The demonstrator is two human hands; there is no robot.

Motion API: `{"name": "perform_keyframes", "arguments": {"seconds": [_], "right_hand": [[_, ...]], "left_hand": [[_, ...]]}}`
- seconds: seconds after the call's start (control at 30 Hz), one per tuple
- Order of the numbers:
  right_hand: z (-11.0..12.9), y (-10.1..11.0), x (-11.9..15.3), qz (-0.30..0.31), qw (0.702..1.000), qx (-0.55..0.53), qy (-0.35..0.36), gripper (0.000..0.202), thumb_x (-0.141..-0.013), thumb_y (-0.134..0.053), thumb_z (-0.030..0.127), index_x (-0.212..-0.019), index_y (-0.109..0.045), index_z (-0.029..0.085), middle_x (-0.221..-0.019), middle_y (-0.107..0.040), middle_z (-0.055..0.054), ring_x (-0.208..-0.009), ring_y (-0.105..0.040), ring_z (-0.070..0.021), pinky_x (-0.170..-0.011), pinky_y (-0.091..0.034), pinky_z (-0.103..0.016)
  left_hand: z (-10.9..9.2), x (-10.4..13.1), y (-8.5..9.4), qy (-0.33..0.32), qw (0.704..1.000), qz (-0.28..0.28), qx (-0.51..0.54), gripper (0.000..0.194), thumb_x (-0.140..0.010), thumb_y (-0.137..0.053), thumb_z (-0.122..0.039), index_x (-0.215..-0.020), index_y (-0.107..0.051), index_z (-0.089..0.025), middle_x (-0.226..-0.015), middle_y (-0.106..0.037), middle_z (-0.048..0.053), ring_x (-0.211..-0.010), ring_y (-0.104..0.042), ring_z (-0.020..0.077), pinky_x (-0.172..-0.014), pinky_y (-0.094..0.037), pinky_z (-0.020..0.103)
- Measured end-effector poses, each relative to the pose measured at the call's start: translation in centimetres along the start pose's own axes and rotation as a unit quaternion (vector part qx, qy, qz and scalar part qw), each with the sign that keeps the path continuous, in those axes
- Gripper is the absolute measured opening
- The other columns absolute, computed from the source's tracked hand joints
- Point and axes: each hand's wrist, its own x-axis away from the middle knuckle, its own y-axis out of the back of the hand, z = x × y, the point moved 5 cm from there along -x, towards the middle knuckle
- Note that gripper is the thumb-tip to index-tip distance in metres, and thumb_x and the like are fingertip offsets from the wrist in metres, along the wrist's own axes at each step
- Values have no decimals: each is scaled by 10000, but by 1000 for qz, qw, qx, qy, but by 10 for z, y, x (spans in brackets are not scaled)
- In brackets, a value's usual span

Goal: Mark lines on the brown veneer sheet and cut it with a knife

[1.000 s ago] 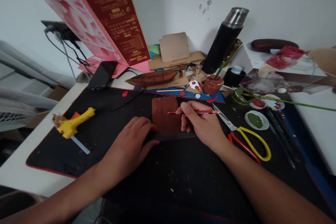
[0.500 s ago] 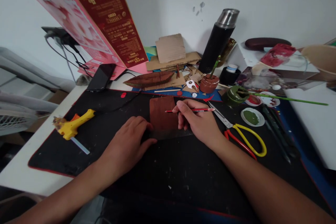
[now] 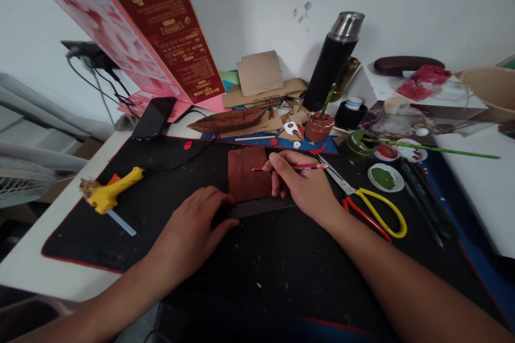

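Note:
A reddish-brown square piece (image 3: 246, 174) lies flat on the black mat (image 3: 257, 257). Along its lower edge runs a dark, see-through ruler-like strip (image 3: 257, 208). My left hand (image 3: 201, 214) rests at the left end of that strip, thumb below and fingers above, closed on it. In my right hand (image 3: 293, 179) is a red and black pencil (image 3: 309, 166), held in a pinch with its tip pointing left over the brown piece. The right fingers cover the piece's right edge.
Scissors (image 3: 354, 190) and a lid of green paint (image 3: 385, 178) lie right of my right hand. A yellow glue gun (image 3: 115, 190) is at the left. Paint jars (image 3: 319, 127), a black flask (image 3: 332, 64) and a brown boat-shaped piece (image 3: 227, 121) stand or lie behind.
The strip by my left hand has moved slightly and shows more clearly below the brown piece. The whole view has shifted a little; both hands keep nearly the same pose.

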Motion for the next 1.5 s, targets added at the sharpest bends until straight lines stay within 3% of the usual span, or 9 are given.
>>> {"name": "perform_keyframes", "arguments": {"seconds": [0.33, 0.5, 0.63, 0.8, 0.93, 1.0, 1.17, 1.37, 1.5], "right_hand": [[-1, -2, 1, 8, 1000, 14, -5, 380, -1056, -632, 521, -873, -726, 202, -579, -629, 46, -496, -625, -112, -447, -447, -226], [3, -3, 2, 10, 1000, 15, -2, 375, -1057, -634, 517, -866, -727, 208, -581, -629, 44, -502, -628, -116, -454, -449, -234], [6, -1, 1, 6, 1000, 5, -7, 370, -1050, -641, 516, -864, -732, 209, -580, -635, 41, -497, -639, -118, -456, -455, -232], [7, 4, -1, -8, 1000, -16, 3, 406, -1029, -666, 573, -876, -739, 204, -568, -639, 37, -487, -633, -126, -446, -460, -236], [3, 3, -1, -3, 1000, -15, -7, 401, -1029, -656, 568, -868, -732, 208, -574, -635, 41, -489, -636, -124, -444, -454, -238], [1, 1, 0, 5, 1000, -10, -18, 385, -1033, -650, 546, -862, -730, 210, -577, -632, 41, -495, -640, -123, -447, -452, -238], [0, 0, -1, 3, 1000, -2, -18, 385, -1036, -643, 548, -865, -732, 214, -574, -630, 40, -499, -638, -120, -450, -448, -239], [-3, 2, -3, 1, 1000, -5, -20, 392, -1032, -650, 561, -870, -736, 214, -576, -633, 41, -496, -640, -123, -449, -452, -238], [-6, 1, -3, 6, 1000, -6, -26, 391, -1031, -654, 556, -871, -740, 210, -570, -631, 43, -488, -629, -120, -444, -445, -231]], "left_hand": [[1, -1, -1, 39, 999, 10, 28, 145, -973, -684, -389, -1020, -661, -254, -1065, -699, 46, -999, -676, 259, -902, -553, 418], [-2, -5, 7, 113, 986, 58, 110, 181, -941, -674, -437, -996, -686, -265, -912, -727, 1, -823, -677, 220, -745, -534, 339], [5, -13, 30, 130, 978, 73, 149, 259, -916, -681, -512, -983, -723, -265, -884, -757, -6, -784, -686, 212, -702, -534, 303], [37, -30, 70, 136, 981, 69, 116, 377, -866, -728, -642, -981, -779, -287, -905, -790, 5, -832, -710, 237, -728, -551, 298], [47, -54, 83, 117, 983, 75, 119, 380, -847, -720, -643, -964, -814, -293, -936, -807, 7, -877, -720, 245, -822, -574, 325], [40, -67, 77, 96, 984, 92, 121, 356, -863, -697, -607, -968, -823, -291, -921, -806, 4, -887, -720, 243, -868, -572, 339], [21, -91, 43, 62, 973, 162, 151, 329, -853, -689, -540, -978, -838, -275, -1003, -830, 11, -957, -733, 247, -954, -563, 365], [14, -84, 13, 95, 962, 179, 186, 330, -883, -647, -443, -1110, -779, -243, -865, -777, -1, -651, -683, 174, -600, -545, 274], [12, -75, 6, 117, 956, 168, 210, 280, -894, -631, -440, -1057, -719, -229, -767, -710, -15, -576, -659, 163, -540, -539, 270]]}}
